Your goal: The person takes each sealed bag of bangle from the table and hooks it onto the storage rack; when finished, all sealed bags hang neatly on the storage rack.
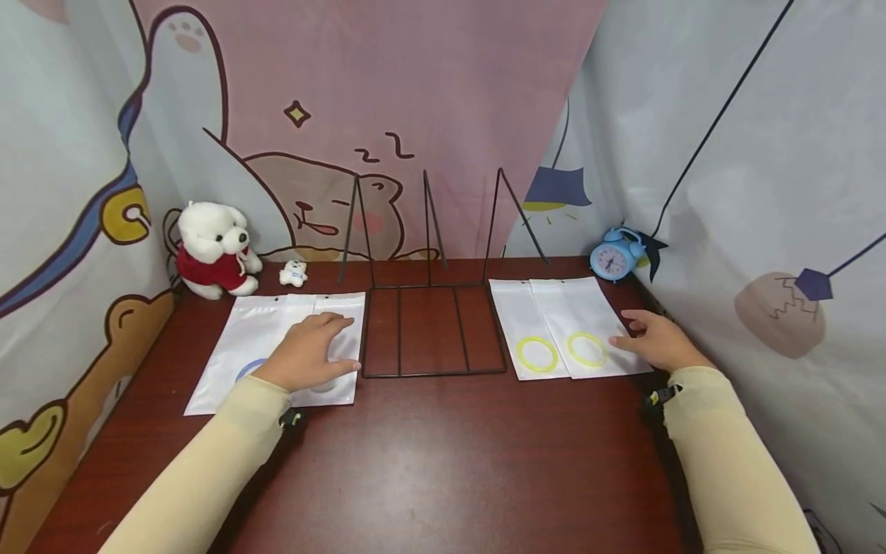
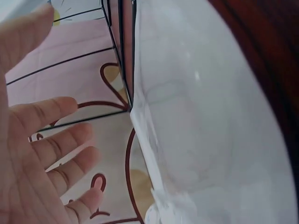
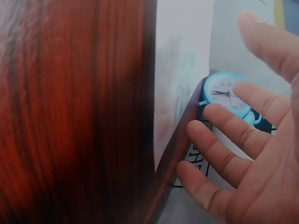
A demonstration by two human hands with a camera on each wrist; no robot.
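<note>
My left hand [image 1: 308, 354] is over the white flat bags [image 1: 242, 327] on the left, its fingers and thumb spread with nothing between them. Part of a blue ring [image 1: 248, 369] shows on one bag; the hand hides the rest. In the left wrist view, a shiny white bag [image 2: 205, 93] lies beside the hand. By the outer edge of two overlapping white bags [image 1: 564, 304], my right hand [image 1: 657, 342] has loosely bent fingers and holds nothing. Each of these bags shows a yellow ring [image 1: 537, 355]. Whether either hand touches a bag, I cannot tell.
A black wire rack [image 1: 434, 374] with upright pointed dividers stands between the two groups of bags. Behind the left bags sit a white plush dog [image 1: 214, 258] in red and a tiny white figure [image 1: 294, 273]. A blue alarm clock [image 1: 614, 255] stands at the back right.
</note>
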